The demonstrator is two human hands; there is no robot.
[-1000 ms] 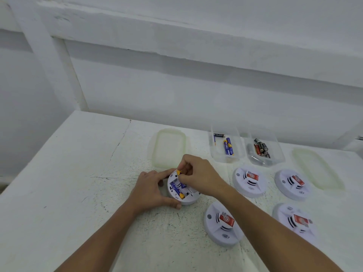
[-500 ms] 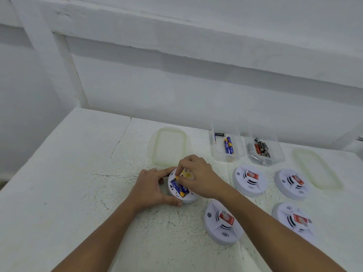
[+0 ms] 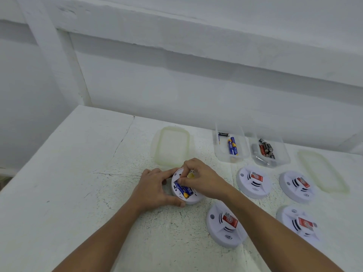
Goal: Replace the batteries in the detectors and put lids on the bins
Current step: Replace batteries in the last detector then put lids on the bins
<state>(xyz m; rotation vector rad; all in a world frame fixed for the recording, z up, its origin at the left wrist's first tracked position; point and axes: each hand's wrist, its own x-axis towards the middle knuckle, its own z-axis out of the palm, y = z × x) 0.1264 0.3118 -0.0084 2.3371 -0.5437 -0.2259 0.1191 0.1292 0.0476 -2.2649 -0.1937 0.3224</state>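
Left grip (image 3: 155,190) curls round the left rim of an upturned detector (image 3: 193,201), thumb on its near edge and forefinger on its far edge, holding it down on the bench (image 3: 78,173) about midway between the near and far edges. Right grip (image 3: 202,180) is bent over the open battery bay, fingertips and thumb pinched narrowly on a battery (image 3: 190,175) (only its yellow end shows under the fingers). Two blue cells (image 3: 183,190) lie side by side in the bay.

Toward the right edge, four others sit face-up with red labels: the second detector (image 3: 253,181) and third detector (image 3: 296,186) in a far row, the fourth detector (image 3: 225,224) and fifth detector (image 3: 298,222) nearer the front edge.

Beyond them, near the far edge, stand two clear bins side by side, both uncovered. The left bin (image 3: 222,152) holds a few blue-and-yellow batteries and a black one; the right bin (image 3: 282,154) holds dark and red ones. One lid (image 3: 172,147) lies flat left of the bins, just beyond the hands; the second lid (image 3: 322,171) lies flat by the right edge.
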